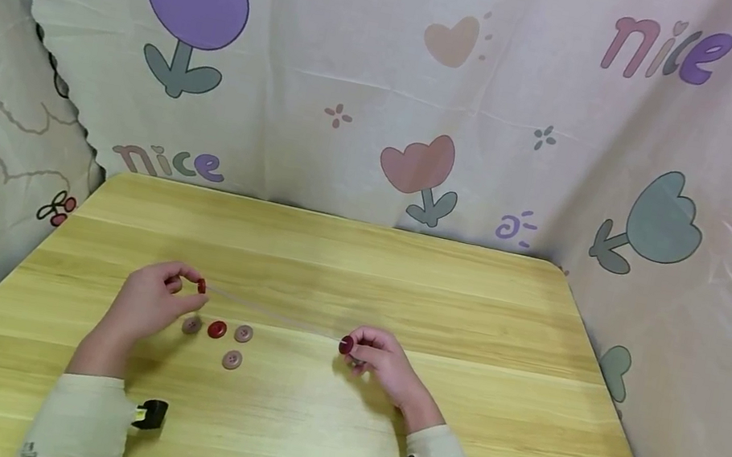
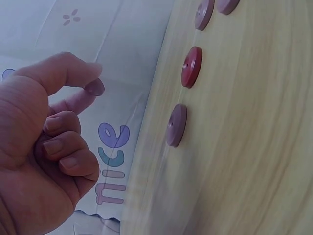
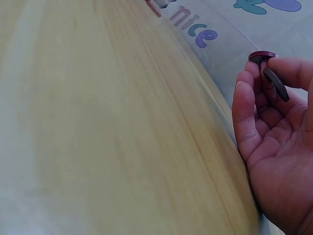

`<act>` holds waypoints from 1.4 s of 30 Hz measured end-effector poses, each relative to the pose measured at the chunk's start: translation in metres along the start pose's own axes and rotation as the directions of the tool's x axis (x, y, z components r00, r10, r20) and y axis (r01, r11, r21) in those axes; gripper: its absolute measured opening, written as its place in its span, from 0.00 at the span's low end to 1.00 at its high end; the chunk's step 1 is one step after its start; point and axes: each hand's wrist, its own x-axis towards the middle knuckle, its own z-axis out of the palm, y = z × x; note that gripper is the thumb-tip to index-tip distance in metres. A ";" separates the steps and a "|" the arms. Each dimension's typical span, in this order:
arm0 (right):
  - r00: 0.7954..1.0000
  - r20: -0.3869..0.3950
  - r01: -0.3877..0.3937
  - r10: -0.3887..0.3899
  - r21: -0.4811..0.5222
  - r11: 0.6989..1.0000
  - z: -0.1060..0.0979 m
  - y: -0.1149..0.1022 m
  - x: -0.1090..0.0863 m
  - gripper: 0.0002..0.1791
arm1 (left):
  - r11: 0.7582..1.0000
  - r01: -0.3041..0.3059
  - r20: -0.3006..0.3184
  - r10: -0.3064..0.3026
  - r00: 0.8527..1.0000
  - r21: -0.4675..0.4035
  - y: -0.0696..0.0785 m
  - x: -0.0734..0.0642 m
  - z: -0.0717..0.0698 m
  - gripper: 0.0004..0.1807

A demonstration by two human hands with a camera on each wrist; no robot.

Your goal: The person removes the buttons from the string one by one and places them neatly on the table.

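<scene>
My left hand pinches a red button between thumb and index finger, just above the table. In the left wrist view this button looks darker, and the other fingers curl toward the palm. A thin clear thread stretches from it across to my right hand. There, thumb and fingers pinch a dark red button. The right wrist view shows that button with a second dark button hanging beside it near the fingers. How the thread passes through the buttons is too small to tell.
Loose on the wooden table lie a red button and three mauve buttons, one beneath the left hand, one farther right and one nearer the front. A printed curtain rises behind the table.
</scene>
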 end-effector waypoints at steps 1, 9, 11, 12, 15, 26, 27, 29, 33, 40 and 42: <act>1.000 0.000 0.001 -0.001 0.000 1.000 0.000 0.000 0.000 0.10 | 1.000 0.002 -0.002 -0.002 1.000 0.003 0.000 0.000 -0.001 0.16; 1.000 0.001 0.004 -0.004 0.010 1.000 0.000 0.000 0.001 0.10 | 0.999 0.044 0.013 -0.045 0.999 0.009 -0.003 -0.005 -0.004 0.16; 1.000 0.002 0.007 -0.007 0.012 1.000 0.000 0.000 0.001 0.10 | 0.999 0.049 0.014 -0.049 0.999 0.010 -0.004 -0.007 -0.005 0.16; 1.000 0.002 0.008 -0.008 0.013 1.000 0.000 0.000 0.001 0.10 | 0.999 0.047 0.014 -0.047 0.999 0.013 -0.005 -0.007 -0.005 0.16; 1.000 0.007 0.012 -0.013 0.013 1.000 0.000 -0.001 0.001 0.11 | 0.999 0.039 0.018 -0.039 0.999 0.014 -0.006 -0.009 -0.006 0.16; 1.000 0.009 0.016 -0.016 0.011 1.000 0.000 0.001 0.001 0.10 | 0.999 0.034 0.087 -0.032 0.996 -0.015 -0.009 -0.018 -0.001 0.18; 1.000 0.010 0.016 -0.016 0.011 1.000 0.000 0.001 0.001 0.10 | 0.999 0.032 0.094 -0.029 0.995 -0.023 -0.010 -0.018 -0.001 0.18; 1.000 0.010 0.015 -0.015 0.010 1.000 -0.001 0.001 0.001 0.10 | 0.999 0.034 0.109 -0.030 0.994 -0.034 -0.012 -0.019 0.000 0.17; 1.000 0.010 0.012 -0.012 0.011 1.000 -0.001 0.002 0.002 0.10 | 0.998 0.050 0.143 -0.043 0.989 -0.049 -0.013 -0.022 0.001 0.15; 1.000 0.013 0.012 -0.012 0.012 1.000 -0.001 0.001 0.002 0.11 | 0.996 0.062 0.188 -0.048 0.981 -0.067 -0.013 -0.028 0.004 0.14; 1.000 0.014 0.013 -0.013 0.011 1.000 -0.001 0.001 0.002 0.11 | 0.996 0.066 0.197 -0.052 0.979 -0.064 -0.013 -0.030 0.005 0.14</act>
